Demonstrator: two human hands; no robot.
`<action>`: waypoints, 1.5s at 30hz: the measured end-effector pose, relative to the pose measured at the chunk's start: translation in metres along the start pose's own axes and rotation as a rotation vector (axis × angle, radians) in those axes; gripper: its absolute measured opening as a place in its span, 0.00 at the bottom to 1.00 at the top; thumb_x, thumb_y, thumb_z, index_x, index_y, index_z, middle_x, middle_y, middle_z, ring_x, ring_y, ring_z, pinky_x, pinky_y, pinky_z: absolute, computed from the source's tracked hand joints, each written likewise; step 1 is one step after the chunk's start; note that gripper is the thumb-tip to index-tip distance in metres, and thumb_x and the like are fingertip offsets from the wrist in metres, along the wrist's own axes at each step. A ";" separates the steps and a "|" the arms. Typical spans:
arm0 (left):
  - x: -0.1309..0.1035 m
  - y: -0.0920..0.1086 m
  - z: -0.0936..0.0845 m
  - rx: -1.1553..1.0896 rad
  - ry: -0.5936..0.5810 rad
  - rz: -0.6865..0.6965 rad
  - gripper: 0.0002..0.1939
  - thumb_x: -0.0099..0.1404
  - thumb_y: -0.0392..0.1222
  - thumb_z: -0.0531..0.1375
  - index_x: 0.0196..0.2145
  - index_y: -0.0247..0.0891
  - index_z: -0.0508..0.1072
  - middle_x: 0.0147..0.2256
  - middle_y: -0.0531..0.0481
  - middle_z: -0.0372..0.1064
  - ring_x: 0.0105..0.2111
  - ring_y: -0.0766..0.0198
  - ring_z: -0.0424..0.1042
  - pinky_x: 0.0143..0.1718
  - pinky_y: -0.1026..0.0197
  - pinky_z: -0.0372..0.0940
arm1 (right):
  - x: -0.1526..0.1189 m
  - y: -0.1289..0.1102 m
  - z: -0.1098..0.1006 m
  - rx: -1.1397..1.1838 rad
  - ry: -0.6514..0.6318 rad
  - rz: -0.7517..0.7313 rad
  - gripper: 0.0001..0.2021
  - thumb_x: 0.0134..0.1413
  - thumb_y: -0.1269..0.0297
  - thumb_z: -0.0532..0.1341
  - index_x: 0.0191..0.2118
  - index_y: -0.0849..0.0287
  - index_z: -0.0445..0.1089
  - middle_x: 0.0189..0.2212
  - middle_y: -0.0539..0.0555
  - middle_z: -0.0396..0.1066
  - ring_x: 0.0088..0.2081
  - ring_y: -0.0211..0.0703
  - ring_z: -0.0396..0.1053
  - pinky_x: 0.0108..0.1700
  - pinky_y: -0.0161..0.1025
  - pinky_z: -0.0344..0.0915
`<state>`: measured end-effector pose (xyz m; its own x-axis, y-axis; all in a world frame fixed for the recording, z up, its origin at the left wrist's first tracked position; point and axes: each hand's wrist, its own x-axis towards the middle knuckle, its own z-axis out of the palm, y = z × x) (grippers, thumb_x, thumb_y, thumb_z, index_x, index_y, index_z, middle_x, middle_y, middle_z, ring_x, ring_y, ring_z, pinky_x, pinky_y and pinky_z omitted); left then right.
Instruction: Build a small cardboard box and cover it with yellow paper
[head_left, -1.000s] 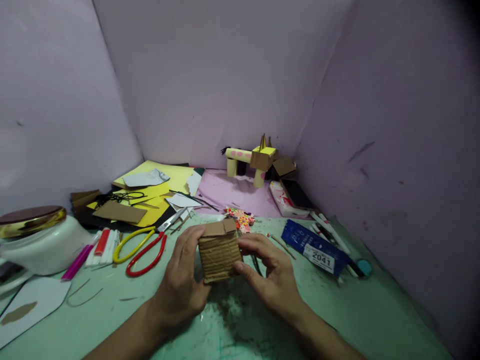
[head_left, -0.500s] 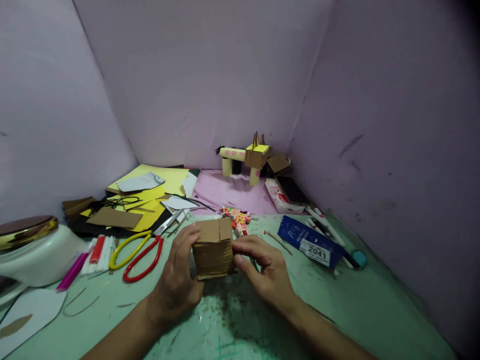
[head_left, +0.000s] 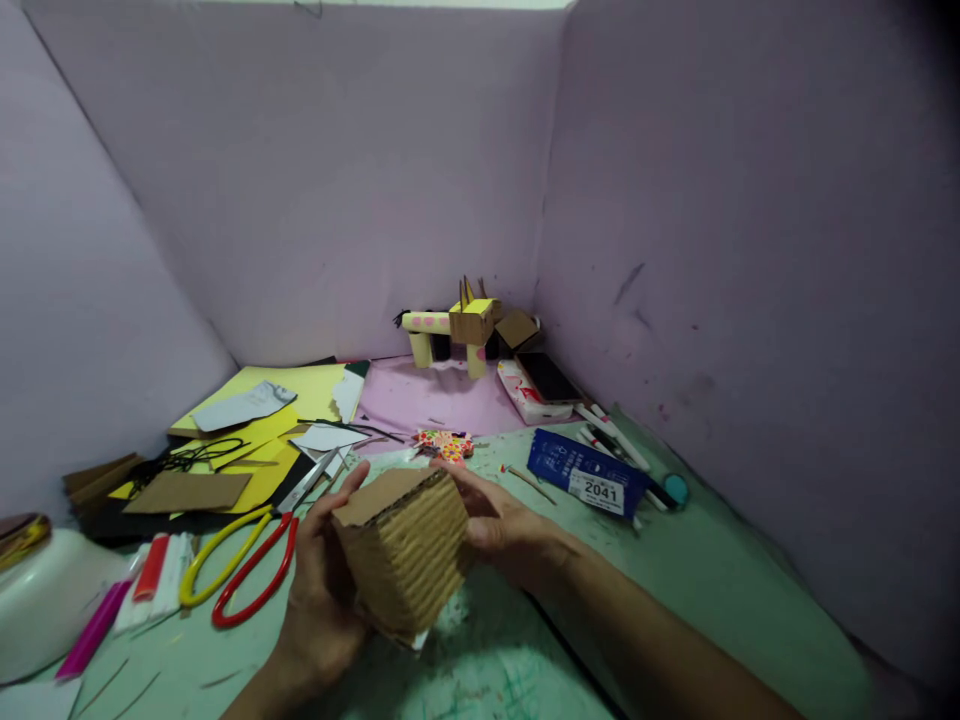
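Note:
A small brown cardboard box [head_left: 420, 550] is held up just above the table, tilted, with a ribbed corrugated side facing me. My left hand [head_left: 322, 590] grips it from the left, its palm and lower fingers partly behind the box. On the right, my right hand [head_left: 502, 520] holds the box with its thumb on the near side and the fingers behind. To the left of my left hand lie scissors [head_left: 259, 570] with one yellow and one red handle. Beyond the box rests a floral-patterned piece [head_left: 448, 445].
A cardboard animal figure [head_left: 472, 325] stands at the back on a pink sheet [head_left: 382, 390]. Yellow paper [head_left: 315, 385] and cardboard scraps [head_left: 187, 492] pile up at left. To the right are a blue packet [head_left: 555, 455], a phone [head_left: 550, 377] and markers [head_left: 619, 435].
The box has been turned and tilted so its corrugated side and a corner face me. Both hands have shifted their hold with it. The camera view has swung to the right.

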<state>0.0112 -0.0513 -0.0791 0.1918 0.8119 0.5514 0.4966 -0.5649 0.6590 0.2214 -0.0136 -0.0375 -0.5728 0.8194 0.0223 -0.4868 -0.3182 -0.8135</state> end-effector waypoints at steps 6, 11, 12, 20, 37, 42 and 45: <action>0.001 0.008 -0.007 -0.273 -0.134 -0.147 0.42 0.61 0.44 0.62 0.63 0.61 0.39 0.68 0.44 0.39 0.62 0.42 0.55 0.55 0.35 0.61 | -0.003 0.002 0.003 0.046 0.010 0.017 0.43 0.21 0.61 0.77 0.53 0.57 0.67 0.43 0.58 0.77 0.48 0.57 0.73 0.57 0.56 0.58; 0.007 0.005 -0.015 -0.475 -0.248 -0.229 0.53 0.56 0.60 0.62 0.67 0.49 0.32 0.67 0.38 0.40 0.65 0.41 0.43 0.61 0.35 0.47 | 0.006 0.007 -0.003 -0.275 0.222 -0.207 0.50 0.24 0.61 0.76 0.60 0.53 0.58 0.53 0.60 0.69 0.55 0.59 0.66 0.54 0.55 0.62; 0.009 0.005 -0.015 -0.513 -0.221 -0.248 0.54 0.55 0.63 0.62 0.67 0.47 0.33 0.67 0.37 0.41 0.65 0.41 0.44 0.61 0.36 0.48 | 0.007 0.008 -0.001 -0.396 0.264 -0.235 0.51 0.24 0.62 0.76 0.61 0.54 0.56 0.56 0.61 0.67 0.57 0.59 0.64 0.55 0.55 0.61; 0.025 0.025 -0.010 -0.397 -0.150 -0.464 0.39 0.45 0.49 0.69 0.55 0.36 0.65 0.49 0.38 0.72 0.49 0.39 0.70 0.50 0.40 0.66 | -0.002 0.015 0.013 -0.889 0.226 -0.251 0.56 0.23 0.61 0.77 0.64 0.57 0.53 0.64 0.64 0.52 0.64 0.63 0.50 0.63 0.61 0.49; 0.027 0.024 -0.015 -0.574 -0.221 -0.493 0.33 0.44 0.48 0.69 0.49 0.37 0.72 0.44 0.41 0.75 0.47 0.42 0.71 0.46 0.45 0.68 | -0.003 0.020 0.015 -0.854 0.244 -0.337 0.45 0.24 0.61 0.76 0.55 0.59 0.61 0.51 0.63 0.70 0.52 0.59 0.68 0.57 0.57 0.62; 0.028 0.018 -0.016 -0.684 -0.246 -0.556 0.37 0.44 0.54 0.70 0.50 0.34 0.71 0.44 0.40 0.75 0.45 0.41 0.72 0.46 0.46 0.68 | 0.000 0.018 0.009 -0.740 0.121 -0.299 0.49 0.22 0.54 0.77 0.57 0.56 0.60 0.54 0.62 0.67 0.55 0.59 0.65 0.58 0.56 0.59; 0.027 0.010 -0.017 -0.840 -0.230 -0.551 0.37 0.49 0.53 0.69 0.53 0.34 0.68 0.46 0.39 0.74 0.48 0.42 0.71 0.50 0.46 0.65 | 0.002 0.013 0.005 -0.558 -0.034 -0.306 0.37 0.41 0.45 0.68 0.56 0.56 0.64 0.52 0.59 0.70 0.54 0.57 0.67 0.57 0.52 0.61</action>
<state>0.0063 -0.0376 -0.0492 0.3176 0.9482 0.0118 -0.1705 0.0448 0.9843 0.2107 -0.0186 -0.0456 -0.4873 0.8152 0.3131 -0.2206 0.2319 -0.9474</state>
